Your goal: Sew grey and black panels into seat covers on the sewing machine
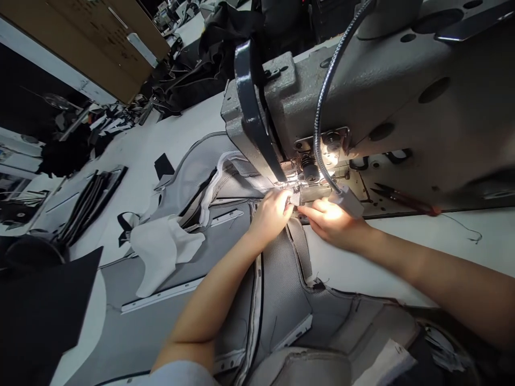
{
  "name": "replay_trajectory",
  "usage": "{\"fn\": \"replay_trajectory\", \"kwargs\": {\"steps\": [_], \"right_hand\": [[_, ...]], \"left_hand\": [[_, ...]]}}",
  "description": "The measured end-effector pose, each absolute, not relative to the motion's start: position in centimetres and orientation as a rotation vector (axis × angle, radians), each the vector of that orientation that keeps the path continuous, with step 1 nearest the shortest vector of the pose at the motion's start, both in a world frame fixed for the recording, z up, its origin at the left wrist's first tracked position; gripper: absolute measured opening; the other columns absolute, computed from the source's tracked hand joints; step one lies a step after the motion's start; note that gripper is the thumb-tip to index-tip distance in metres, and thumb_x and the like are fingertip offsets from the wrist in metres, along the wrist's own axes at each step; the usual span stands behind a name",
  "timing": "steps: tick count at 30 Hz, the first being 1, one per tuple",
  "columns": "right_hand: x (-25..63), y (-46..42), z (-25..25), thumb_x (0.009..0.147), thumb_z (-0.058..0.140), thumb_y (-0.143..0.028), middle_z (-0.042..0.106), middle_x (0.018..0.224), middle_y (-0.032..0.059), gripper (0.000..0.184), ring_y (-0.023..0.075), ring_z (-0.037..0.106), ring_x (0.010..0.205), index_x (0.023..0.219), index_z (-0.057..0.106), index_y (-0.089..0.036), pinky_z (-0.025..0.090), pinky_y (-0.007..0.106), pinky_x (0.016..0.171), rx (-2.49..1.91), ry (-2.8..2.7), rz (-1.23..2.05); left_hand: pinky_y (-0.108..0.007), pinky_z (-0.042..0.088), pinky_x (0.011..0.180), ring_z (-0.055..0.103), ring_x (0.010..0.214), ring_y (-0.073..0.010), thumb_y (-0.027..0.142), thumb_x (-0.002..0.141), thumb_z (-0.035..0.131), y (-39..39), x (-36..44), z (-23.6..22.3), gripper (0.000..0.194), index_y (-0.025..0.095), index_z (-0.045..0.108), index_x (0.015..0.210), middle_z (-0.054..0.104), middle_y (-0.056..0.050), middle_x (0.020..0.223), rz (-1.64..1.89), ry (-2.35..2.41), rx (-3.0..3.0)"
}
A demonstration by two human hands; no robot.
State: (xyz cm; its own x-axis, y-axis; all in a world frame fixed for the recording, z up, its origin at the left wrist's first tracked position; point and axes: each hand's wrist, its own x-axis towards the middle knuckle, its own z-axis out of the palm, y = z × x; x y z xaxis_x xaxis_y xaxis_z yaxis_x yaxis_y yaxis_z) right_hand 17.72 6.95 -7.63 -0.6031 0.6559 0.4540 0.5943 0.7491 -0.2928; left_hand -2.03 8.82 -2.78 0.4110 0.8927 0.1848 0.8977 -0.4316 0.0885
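Observation:
My left hand (270, 214) pinches a small white fabric tab (295, 199) at the edge of a grey mesh panel (281, 284), just in front of the sewing machine's presser foot (298, 185). My right hand (332, 222) lies beside it under the lamp, its fingertips at the same edge. Whether those fingers grip anything is hidden. The panel spreads towards me under both forearms. A white fabric piece (161, 257) lies on the grey material to the left.
The machine head (362, 96) fills the upper right, with a gooseneck lamp (325, 112) curving down beside the needle. Thread snips (402, 199) lie to the right on the white table (402, 241). Bundled black strips (88, 203), dark fabric (201, 69) and a cardboard box (88, 37) stand beyond.

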Motion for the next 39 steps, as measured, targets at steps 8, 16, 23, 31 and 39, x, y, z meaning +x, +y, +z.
{"fn": "replay_trajectory", "kwargs": {"steps": [8,16,23,31,39], "right_hand": [[16.2,6.0,-6.2,0.094,0.041,-0.02,0.064,0.084,0.0118,0.041,0.0229,0.056,0.08,0.128,0.061,-0.012,0.046,0.035,0.069,-1.162,-2.61,-0.127],[15.8,6.5,-5.1,0.097,0.032,-0.02,0.062,0.079,0.0082,0.042,0.0195,0.055,0.074,0.125,0.062,-0.016,0.039,0.03,0.067,-1.291,-2.679,-0.005],[16.3,7.7,-6.8,0.097,0.029,-0.022,0.065,0.081,0.0102,0.046,0.0226,0.058,0.08,0.132,0.058,-0.013,0.042,0.033,0.075,-1.237,-2.608,0.13],[16.7,8.1,-7.4,0.098,0.034,-0.028,0.068,0.102,0.0114,0.046,0.0234,0.062,0.085,0.138,0.054,-0.02,0.045,0.035,0.079,-1.305,-2.465,0.176],[15.9,7.8,-5.7,0.098,0.034,-0.032,0.067,0.086,0.0123,0.047,0.0262,0.061,0.078,0.136,0.057,-0.017,0.044,0.036,0.074,-1.415,-2.579,0.005]], "left_hand": [[-0.036,0.048,0.088,0.059,0.095,-0.0231,0.014,0.094,0.049,8.6,-2.0,-2.7,0.023,0.015,0.07,0.103,0.07,-0.009,0.096,-0.174,-1.463,-2.701],[-0.034,0.05,0.082,0.061,0.083,-0.0213,0.01,0.092,0.047,9.8,-1.3,-3.3,0.026,0.014,0.069,0.081,0.07,-0.008,0.084,-0.147,-1.382,-2.689],[-0.032,0.05,0.086,0.065,0.084,-0.0183,0.013,0.092,0.051,10.8,-2.5,-3.6,0.023,0.017,0.072,0.085,0.073,-0.004,0.088,-0.411,-1.224,-2.75],[-0.03,0.05,0.083,0.064,0.081,-0.0174,0.012,0.09,0.057,10.6,-2.7,-3.7,0.02,0.017,0.071,0.077,0.072,-0.002,0.081,-0.547,-1.264,-2.77],[-0.03,0.049,0.082,0.063,0.081,-0.0177,0.013,0.091,0.056,11.1,-2.9,-4.3,0.02,0.016,0.071,0.077,0.072,-0.003,0.082,-0.575,-1.229,-2.766]]}}
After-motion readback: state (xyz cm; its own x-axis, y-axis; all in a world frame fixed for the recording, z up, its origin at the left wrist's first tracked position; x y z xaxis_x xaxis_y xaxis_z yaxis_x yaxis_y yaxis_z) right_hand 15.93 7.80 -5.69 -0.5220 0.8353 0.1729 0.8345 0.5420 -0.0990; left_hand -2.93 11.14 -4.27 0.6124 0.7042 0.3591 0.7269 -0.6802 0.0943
